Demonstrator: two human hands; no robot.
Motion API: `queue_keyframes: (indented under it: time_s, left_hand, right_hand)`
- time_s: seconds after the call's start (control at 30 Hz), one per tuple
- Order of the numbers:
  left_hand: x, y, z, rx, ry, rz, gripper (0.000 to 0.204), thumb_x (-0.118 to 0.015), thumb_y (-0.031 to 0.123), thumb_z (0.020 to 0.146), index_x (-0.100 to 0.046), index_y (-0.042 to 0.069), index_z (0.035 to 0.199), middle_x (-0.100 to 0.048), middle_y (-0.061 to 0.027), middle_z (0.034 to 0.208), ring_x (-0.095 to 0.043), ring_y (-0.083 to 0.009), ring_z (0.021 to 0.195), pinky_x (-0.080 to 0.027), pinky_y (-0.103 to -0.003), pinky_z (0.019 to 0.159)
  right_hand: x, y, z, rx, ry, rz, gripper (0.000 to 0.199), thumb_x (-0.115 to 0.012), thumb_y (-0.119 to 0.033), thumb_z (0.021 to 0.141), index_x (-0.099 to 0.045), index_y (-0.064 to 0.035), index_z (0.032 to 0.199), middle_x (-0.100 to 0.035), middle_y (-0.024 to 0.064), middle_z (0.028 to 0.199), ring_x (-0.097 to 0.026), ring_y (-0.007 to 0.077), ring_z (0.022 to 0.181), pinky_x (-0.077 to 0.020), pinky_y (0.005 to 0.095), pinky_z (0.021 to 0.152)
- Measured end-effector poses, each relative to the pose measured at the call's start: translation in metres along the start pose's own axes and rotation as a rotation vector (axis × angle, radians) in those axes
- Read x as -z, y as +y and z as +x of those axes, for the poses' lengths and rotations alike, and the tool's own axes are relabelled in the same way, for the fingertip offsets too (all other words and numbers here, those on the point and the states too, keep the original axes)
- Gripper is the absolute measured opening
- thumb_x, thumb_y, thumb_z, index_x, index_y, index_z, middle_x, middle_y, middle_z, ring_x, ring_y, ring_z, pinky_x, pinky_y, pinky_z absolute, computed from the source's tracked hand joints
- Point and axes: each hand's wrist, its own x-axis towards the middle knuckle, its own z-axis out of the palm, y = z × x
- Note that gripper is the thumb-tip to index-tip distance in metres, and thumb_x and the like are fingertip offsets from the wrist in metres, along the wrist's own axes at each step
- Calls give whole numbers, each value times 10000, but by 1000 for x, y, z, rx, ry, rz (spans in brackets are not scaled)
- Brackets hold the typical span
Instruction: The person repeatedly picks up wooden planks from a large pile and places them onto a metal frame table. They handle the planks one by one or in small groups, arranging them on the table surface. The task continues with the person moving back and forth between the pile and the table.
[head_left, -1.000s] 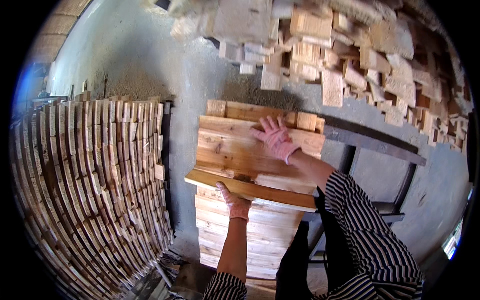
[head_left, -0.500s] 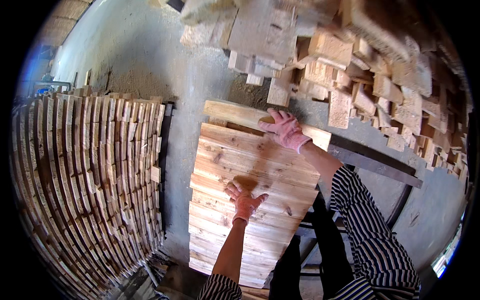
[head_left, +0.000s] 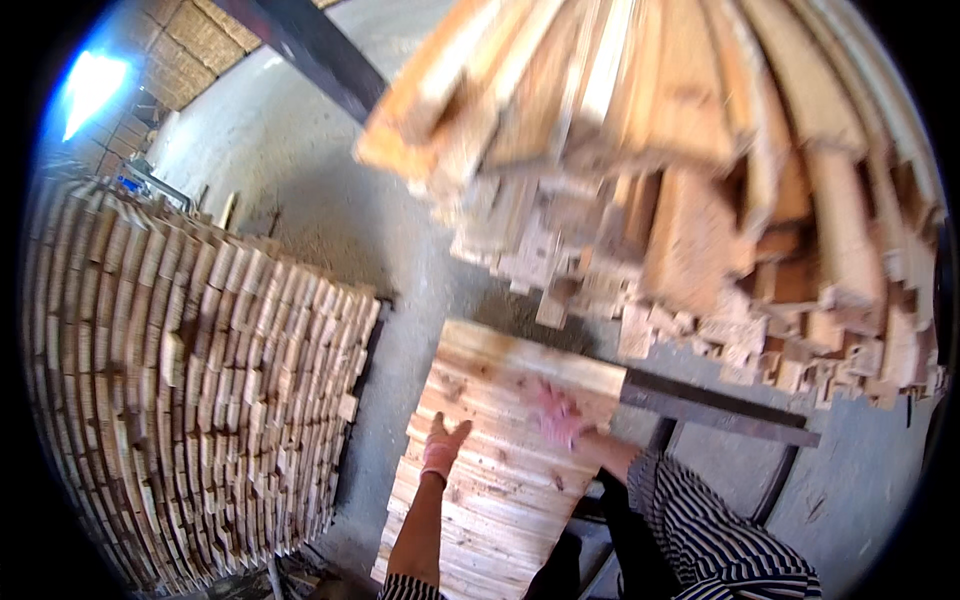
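Pale wooden boards (head_left: 490, 500) lie edge to edge in front of me like a panel. Over their left side is my left hand (head_left: 443, 447), in a pink glove, with thumb and fingers apart and nothing in it. My right hand (head_left: 562, 415), gloved the same way and smeared by motion, is over the right part of the boards with its fingers spread. Nothing shows in its grasp. Whether either palm presses on the wood I cannot tell. The farthest board (head_left: 530, 350) lies close against the others.
A tall stack of short boards (head_left: 230, 400) stands to the left. Ahead and to the right rises a large pile of loose planks (head_left: 690, 200), reaching close to the camera. A dark metal bar (head_left: 720, 408) extends right from the boards, above the grey floor (head_left: 370, 420).
My right hand has come off the far board and back toward me. The gap behind that board has closed. The view has tilted up, showing more of the plank pile.
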Motion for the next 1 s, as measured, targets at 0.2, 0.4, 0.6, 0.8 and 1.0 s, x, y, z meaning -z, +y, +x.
queue_keyframes:
  time_s: [0.2,0.4,0.6,0.8,1.0]
  left_hand:
    - [93,164,-105,-709,322,-528,806,-817,201,861,-381,-41,1494,-456,-214,1513,-397,-294,1436,-316,-406,1188]
    - [131,440,-225,-1399,591,-62,744,-746,320,905,-410,2,1488,-555,-259,1403,-531,-401,1319,-452,-458,1092]
    - [162,554,-163,-944,281,139,1067,-908,449,680,-398,-41,1479,-609,-266,1329,-589,-350,1259,-464,-384,1051]
    - [176,594,-174,-775,289,583,1065,-900,419,645,-389,3,1481,-696,-253,1153,-682,-359,1085,-540,-417,931]
    - [156,605,-188,-670,420,719,818,-808,432,669,-507,-42,1264,-691,-285,1070,-679,-402,1052,-547,-438,909]
  right_hand:
    - [85,-22,-188,-71,-400,629,700,-618,-525,902,-455,-177,1487,-379,199,1511,-442,411,1356,-397,459,1123]
    - [98,44,-287,-294,-260,619,661,-626,-463,895,-503,-107,1438,-523,215,1408,-505,387,1300,-419,434,1091]
    - [142,54,-301,-237,-55,770,644,-623,-508,909,-544,-123,1419,-550,193,1414,-503,389,1306,-401,433,1113]
    - [184,60,-317,-290,35,883,614,-628,-483,922,-551,-129,1417,-557,175,1406,-493,365,1319,-398,410,1117]
    - [185,61,-298,-150,122,839,636,-618,-510,932,-538,-109,1418,-542,166,1420,-515,343,1306,-412,388,1103]
